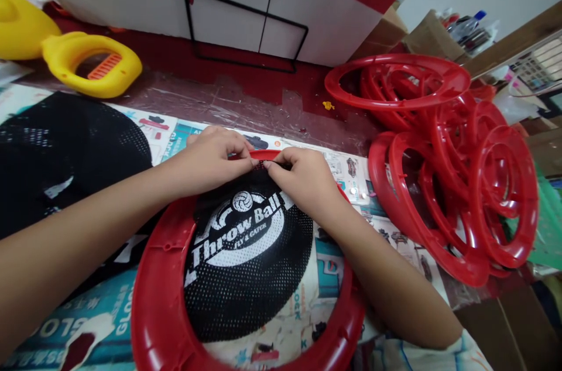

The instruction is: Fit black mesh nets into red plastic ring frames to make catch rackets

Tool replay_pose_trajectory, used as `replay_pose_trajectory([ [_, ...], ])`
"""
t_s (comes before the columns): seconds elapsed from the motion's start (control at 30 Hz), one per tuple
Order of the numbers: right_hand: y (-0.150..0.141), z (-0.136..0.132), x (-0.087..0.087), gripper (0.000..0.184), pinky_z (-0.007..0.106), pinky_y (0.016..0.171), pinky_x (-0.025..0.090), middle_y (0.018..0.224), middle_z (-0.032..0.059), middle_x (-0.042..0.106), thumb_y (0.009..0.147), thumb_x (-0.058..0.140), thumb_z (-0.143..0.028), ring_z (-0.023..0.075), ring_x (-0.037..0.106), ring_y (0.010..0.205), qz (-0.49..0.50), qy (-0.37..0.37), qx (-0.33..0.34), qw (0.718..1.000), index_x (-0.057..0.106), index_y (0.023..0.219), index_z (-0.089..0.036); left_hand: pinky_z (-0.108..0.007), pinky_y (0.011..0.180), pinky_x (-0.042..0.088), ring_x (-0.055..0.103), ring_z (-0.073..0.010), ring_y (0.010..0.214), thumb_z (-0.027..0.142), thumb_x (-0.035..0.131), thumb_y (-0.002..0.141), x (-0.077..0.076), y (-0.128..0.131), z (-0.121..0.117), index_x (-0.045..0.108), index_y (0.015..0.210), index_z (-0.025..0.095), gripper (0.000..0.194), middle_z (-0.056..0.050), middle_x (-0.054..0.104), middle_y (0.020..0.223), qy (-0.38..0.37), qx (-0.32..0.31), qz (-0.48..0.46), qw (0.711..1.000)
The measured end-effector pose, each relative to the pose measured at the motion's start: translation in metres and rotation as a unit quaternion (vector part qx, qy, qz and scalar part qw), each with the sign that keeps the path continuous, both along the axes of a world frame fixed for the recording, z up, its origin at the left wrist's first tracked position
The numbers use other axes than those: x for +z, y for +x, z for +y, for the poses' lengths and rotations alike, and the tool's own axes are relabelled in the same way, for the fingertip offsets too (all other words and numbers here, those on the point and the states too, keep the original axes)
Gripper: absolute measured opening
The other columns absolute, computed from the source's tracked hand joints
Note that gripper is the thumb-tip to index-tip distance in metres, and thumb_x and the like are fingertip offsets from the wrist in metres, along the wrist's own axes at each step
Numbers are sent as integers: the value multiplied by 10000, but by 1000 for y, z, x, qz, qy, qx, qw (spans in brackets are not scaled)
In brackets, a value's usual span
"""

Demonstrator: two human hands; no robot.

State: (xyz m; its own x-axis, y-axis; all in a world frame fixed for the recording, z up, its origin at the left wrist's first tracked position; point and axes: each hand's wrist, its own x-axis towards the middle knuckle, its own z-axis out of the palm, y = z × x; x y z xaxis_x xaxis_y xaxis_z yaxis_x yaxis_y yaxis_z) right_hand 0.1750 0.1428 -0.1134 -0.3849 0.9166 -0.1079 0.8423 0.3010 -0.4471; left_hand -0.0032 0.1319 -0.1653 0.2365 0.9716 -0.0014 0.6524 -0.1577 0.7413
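Observation:
A red plastic ring (160, 277) lies on the printed sheet in front of me. Inside it is a round black mesh disc (250, 295) with white "Throw Ball" lettering. At the ring's far edge, my left hand (215, 157) pinches the mesh's top edge between thumb and finger. Just beside it, my right hand (302, 178) has its thumb and bent forefinger closed on the same mesh edge. Lower down, the mesh lies loose, apart from the ring's near side. More black mesh discs (74, 137) lie to the left, partly under my left forearm.
Several red rings (439, 172) are heaped at the right. A yellow plastic piece with a looped handle (96, 61) sits at the back left. Behind stand a black wire frame (246, 5) and a large white-and-red carton (325, 14). A small yellow bit (328, 105) lies on the red surface.

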Motion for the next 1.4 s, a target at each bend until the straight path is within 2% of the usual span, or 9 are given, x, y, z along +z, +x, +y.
replay_pose_trajectory([
  [0.17,0,-2,-2,185,253,572,291,618,2,619,802,582,-245,116,487,582,1,5,-4,1000,631,640,-170,-489,1001,332,514,-298,1082,385,509,771,2,-3,2,624,639,236,230,-33,688,1049,-7,-7,36,999],
  [0.5,0,-3,0,161,260,582,305,672,23,654,818,599,-253,127,512,607,-25,26,0,999,667,699,-168,-479,960,351,525,-293,1012,353,505,770,1,0,1,601,613,225,224,-51,688,985,8,-1,49,999],
  [0.57,4,-3,3,153,258,582,314,671,18,659,818,613,-257,123,518,598,-14,20,-4,1000,677,709,-170,-476,973,347,523,-291,1031,383,485,799,1,1,-2,621,694,225,234,-57,680,997,19,0,47,999],
  [0.63,9,-3,6,158,256,584,326,666,12,661,823,612,-258,119,525,588,-3,10,-10,1000,684,711,-174,-476,989,342,516,-289,1070,419,467,833,2,1,-5,638,856,225,260,-65,663,1049,39,-7,36,999],
  [0.7,13,-3,8,161,256,596,343,688,14,672,835,591,-249,120,544,603,8,5,-14,1000,690,732,-176,-479,997,342,507,-289,1112,437,445,868,3,0,-7,617,1014,221,312,-80,636,1124,73,-33,25,996],
  [0.8,17,-2,8,161,256,605,353,721,23,683,839,557,-214,128,563,637,9,7,-21,1000,690,759,-172,-494,1012,333,489,-297,1156,421,416,909,2,0,-10,626,1059,222,326,-103,593,1213,135,-94,33,986],
  [1.0,15,0,6,189,258,566,315,668,28,653,843,534,-199,124,522,594,-46,21,-13,999,652,700,-159,-568,998,336,445,-336,1184,362,404,937,-4,3,-16,684,1103,305,331,-104,539,1280,188,-108,72,974],
  [1.17,13,-2,8,206,249,580,322,718,35,673,871,511,-202,123,535,615,-78,20,-9,997,674,756,-153,-605,970,371,444,-340,1166,328,399,948,-8,4,-19,697,1104,300,337,-116,527,1276,217,-105,79,967],
  [1.4,11,-6,8,263,291,607,319,827,87,708,925,463,-261,193,604,730,-199,82,4,977,689,862,-144,-621,955,384,439,-358,1179,308,405,937,-9,5,-18,675,1154,308,346,-125,508,1283,209,-111,80,968],
])
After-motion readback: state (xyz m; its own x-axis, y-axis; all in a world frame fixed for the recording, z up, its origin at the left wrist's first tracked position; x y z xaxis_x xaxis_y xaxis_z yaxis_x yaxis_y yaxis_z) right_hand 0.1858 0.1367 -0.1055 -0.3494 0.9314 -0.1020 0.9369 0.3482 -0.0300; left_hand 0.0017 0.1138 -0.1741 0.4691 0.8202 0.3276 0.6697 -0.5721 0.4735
